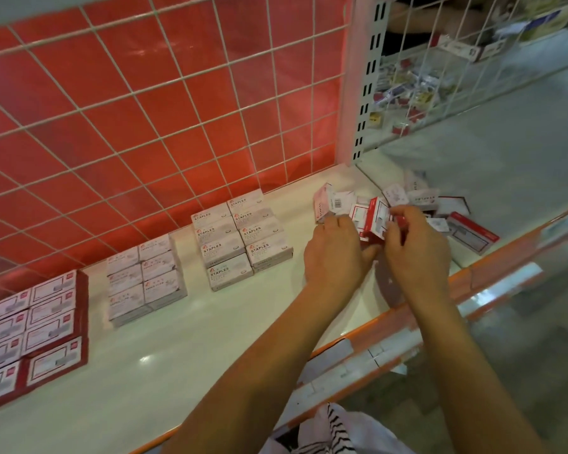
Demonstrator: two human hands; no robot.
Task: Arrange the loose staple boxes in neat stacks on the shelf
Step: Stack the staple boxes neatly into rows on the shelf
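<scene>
A heap of loose red-and-white staple boxes (417, 201) lies at the right end of the white shelf (184, 348). My left hand (333, 253) and my right hand (413, 247) meet over the heap. Together they grip a small bundle of red-and-white boxes (371, 217), held on edge between them. One loose red box (473, 235) lies apart at the shelf's front right. Neat stacks stand to the left: grey STAPLES boxes (240, 237), pale boxes (145, 276) and red-edged boxes (30, 332).
A white wire grid over a red back panel (164, 103) closes the shelf behind. An upright post (368, 77) and a wire side panel bound the right end, with other goods beyond. An orange price rail (358, 339) runs along the front edge.
</scene>
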